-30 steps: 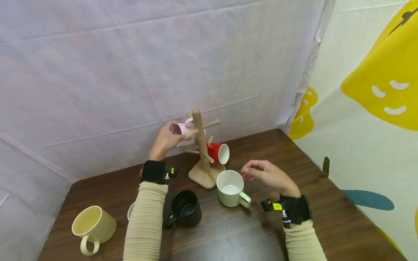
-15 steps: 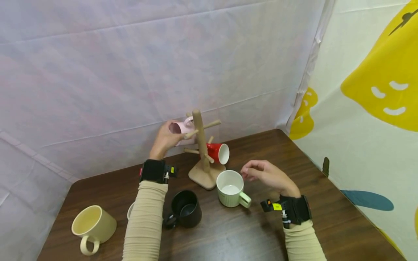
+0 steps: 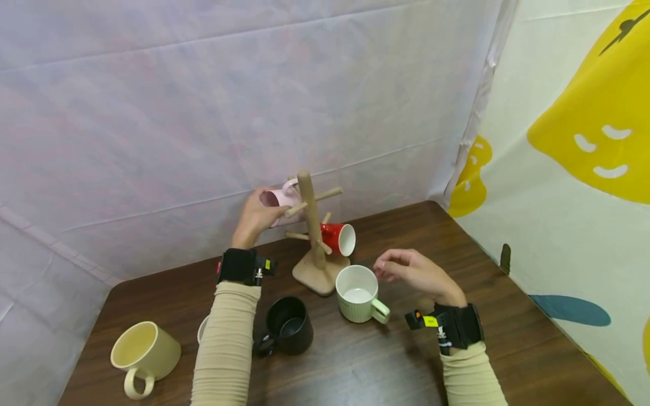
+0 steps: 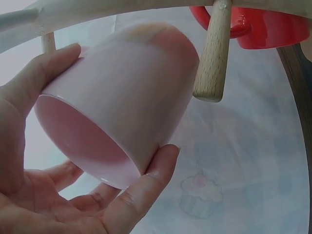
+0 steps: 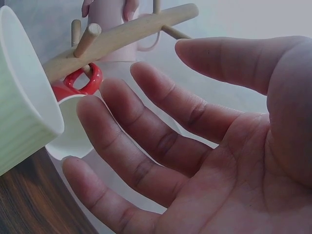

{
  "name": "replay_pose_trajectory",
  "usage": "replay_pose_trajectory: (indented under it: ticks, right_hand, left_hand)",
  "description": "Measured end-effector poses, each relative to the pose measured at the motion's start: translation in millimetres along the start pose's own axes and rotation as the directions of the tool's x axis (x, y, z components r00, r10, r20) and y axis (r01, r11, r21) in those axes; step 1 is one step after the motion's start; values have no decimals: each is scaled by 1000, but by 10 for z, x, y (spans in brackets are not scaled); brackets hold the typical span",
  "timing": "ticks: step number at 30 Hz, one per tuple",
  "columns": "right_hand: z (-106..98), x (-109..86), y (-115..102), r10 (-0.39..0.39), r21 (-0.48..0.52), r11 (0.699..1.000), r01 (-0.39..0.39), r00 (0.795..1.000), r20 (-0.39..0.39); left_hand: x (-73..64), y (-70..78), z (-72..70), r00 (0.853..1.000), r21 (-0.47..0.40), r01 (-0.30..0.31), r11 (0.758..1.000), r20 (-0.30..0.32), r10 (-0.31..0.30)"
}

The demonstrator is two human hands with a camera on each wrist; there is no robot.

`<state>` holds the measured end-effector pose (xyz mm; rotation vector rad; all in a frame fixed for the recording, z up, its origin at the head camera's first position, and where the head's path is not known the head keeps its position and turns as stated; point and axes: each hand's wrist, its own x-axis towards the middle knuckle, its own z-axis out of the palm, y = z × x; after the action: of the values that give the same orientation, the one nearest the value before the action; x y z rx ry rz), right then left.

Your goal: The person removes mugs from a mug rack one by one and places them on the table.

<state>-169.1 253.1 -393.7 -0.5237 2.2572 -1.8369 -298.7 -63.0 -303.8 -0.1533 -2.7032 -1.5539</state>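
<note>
My left hand (image 3: 256, 217) grips a pink mug (image 4: 122, 92) around its body, thumb on one side and fingers on the other. The mug lies sideways at the upper pegs of a wooden mug tree (image 3: 312, 225), its mouth toward my palm and its handle (image 3: 291, 186) up beside the post. On a lower peg hangs a red mug (image 3: 339, 238), white inside. My right hand (image 3: 418, 273) holds nothing; its fingers are loosely bent, close to the rim of a pale green ribbed mug (image 3: 358, 296) that stands upright on the table.
A black mug (image 3: 290, 327) stands in front of the tree. Farther left is a yellow mug (image 3: 147, 355). Behind my left sleeve, a white rim (image 3: 202, 330) shows partly. A cloth wall (image 3: 203, 141) rises right behind the wooden table (image 3: 406, 225).
The pink mug has shifted very slightly left at the tree, with my left hand still around it. My right hand and the other mugs stay where they were.
</note>
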Motion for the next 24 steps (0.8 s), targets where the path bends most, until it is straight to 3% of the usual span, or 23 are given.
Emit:
replay_pose_trajectory:
  ticks: [14, 24]
  right_hand:
    - [13, 17, -9, 9, -15, 1000, -9, 1000, -5]
    - [27, 39, -8, 6, -23, 1000, -6, 1000, -3]
  left_hand:
    - [16, -19, -10, 996, -9, -17, 1000, -88, 16]
    - [21, -21, -33, 991, -32, 2, 999, -133, -7]
